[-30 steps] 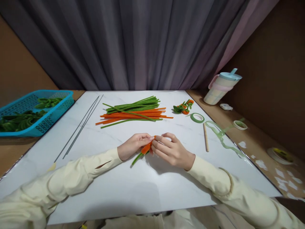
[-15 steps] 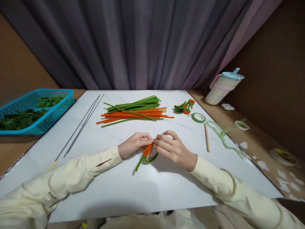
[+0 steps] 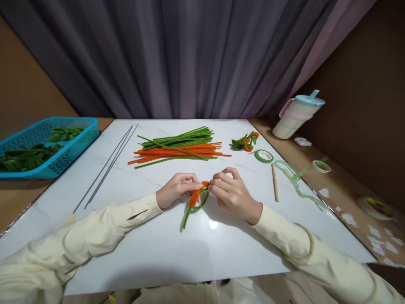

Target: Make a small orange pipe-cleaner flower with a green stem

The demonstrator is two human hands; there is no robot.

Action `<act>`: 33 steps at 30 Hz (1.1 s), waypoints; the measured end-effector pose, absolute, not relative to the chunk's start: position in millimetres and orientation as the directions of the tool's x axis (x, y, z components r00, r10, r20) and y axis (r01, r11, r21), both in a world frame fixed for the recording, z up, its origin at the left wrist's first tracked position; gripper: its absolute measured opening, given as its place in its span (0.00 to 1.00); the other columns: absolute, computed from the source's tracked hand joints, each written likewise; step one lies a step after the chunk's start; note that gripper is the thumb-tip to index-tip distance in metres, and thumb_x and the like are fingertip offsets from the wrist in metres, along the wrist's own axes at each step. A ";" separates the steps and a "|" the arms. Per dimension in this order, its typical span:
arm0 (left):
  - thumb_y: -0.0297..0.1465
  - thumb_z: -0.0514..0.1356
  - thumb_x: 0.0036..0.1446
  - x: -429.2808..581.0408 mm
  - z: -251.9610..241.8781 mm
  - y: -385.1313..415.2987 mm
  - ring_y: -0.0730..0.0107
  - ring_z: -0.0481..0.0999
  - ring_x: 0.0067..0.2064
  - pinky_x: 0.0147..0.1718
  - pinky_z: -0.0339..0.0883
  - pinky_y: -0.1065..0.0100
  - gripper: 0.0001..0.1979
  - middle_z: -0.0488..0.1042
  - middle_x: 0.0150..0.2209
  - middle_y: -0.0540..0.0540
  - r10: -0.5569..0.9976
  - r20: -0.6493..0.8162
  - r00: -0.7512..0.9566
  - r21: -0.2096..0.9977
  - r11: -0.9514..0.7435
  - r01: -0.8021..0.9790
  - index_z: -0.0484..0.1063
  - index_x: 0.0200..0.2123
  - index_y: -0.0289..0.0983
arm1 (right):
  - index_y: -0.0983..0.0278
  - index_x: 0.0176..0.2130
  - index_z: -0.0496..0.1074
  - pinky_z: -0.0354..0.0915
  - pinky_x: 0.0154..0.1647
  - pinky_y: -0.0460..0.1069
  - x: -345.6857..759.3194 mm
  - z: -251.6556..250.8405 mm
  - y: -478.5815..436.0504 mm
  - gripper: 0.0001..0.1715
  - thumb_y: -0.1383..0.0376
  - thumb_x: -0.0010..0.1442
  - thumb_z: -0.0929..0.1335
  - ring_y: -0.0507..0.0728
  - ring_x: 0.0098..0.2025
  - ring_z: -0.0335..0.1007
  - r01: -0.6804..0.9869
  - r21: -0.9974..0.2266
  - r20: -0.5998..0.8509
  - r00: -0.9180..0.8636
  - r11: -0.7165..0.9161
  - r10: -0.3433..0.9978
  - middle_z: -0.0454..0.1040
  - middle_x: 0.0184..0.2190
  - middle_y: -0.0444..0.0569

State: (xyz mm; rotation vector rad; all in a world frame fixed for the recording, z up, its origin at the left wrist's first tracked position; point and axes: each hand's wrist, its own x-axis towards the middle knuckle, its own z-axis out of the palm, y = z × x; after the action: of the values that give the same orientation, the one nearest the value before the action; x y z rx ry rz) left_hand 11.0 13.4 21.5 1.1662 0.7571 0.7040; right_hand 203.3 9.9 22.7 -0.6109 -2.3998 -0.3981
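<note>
Between my hands is an orange pipe cleaner (image 3: 194, 197) coiled around a green pipe cleaner (image 3: 186, 218), whose tail points down toward me and whose other part bends in a loop. My left hand (image 3: 179, 191) pinches the orange coil from the left, thumb and forefinger closed. From the right, my right hand (image 3: 233, 193) grips the upper end of the same coil with its fingertips, which partly hide it. Behind them lie a bundle of green pipe cleaners (image 3: 183, 138) and a bundle of orange pipe cleaners (image 3: 177, 152).
A blue basket (image 3: 58, 162) with green pieces stands left, beside thin dark wires (image 3: 110, 169). On the right are small orange-green pieces (image 3: 245, 142), green tape (image 3: 263, 156), a wooden stick (image 3: 275, 182), a tumbler (image 3: 296, 115) and paper scraps (image 3: 349, 219).
My right hand has moved slightly right and up, so more of the orange coil shows between my hands. The green loop now sits higher and its tail has swung slightly right.
</note>
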 end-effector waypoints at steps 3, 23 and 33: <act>0.34 0.62 0.51 10.1 22.0 15.1 0.71 0.72 0.21 0.24 0.64 0.71 0.12 0.74 0.21 0.45 0.823 -0.154 0.546 0.961 0.254 -0.112 0.65 0.25 0.32 | 0.65 0.26 0.62 0.53 0.41 0.52 205.8 21.9 13.0 0.12 0.80 0.49 0.58 0.52 0.31 0.61 0.534 0.074 0.635 -0.676 0.842 0.373 0.68 0.22 0.45; 0.36 0.58 0.55 9.8 27.0 14.6 0.72 0.69 0.32 0.36 0.62 0.70 0.14 0.70 0.26 0.51 0.899 -0.001 0.439 0.997 -0.036 0.075 0.65 0.43 0.34 | 0.66 0.27 0.64 0.53 0.37 0.52 210.5 21.2 18.3 0.08 0.74 0.55 0.59 0.54 0.28 0.59 0.671 -0.088 0.547 -0.585 0.736 0.599 0.68 0.23 0.48; 0.33 0.52 0.60 3.4 14.3 12.1 0.68 0.71 0.37 0.39 0.62 0.68 0.13 0.74 0.37 0.45 0.798 0.345 0.494 0.794 -0.529 0.300 0.67 0.47 0.38 | 0.65 0.37 0.64 0.56 0.36 0.52 206.6 30.9 8.2 0.07 0.63 0.57 0.65 0.56 0.35 0.63 0.599 -0.380 0.622 -0.398 0.705 0.674 0.70 0.32 0.50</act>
State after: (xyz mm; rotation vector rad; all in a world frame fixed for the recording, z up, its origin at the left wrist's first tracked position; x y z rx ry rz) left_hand 3.4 12.1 14.3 2.0668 0.8997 0.9512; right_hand 206.6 8.2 30.9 -0.9673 -2.1175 0.1212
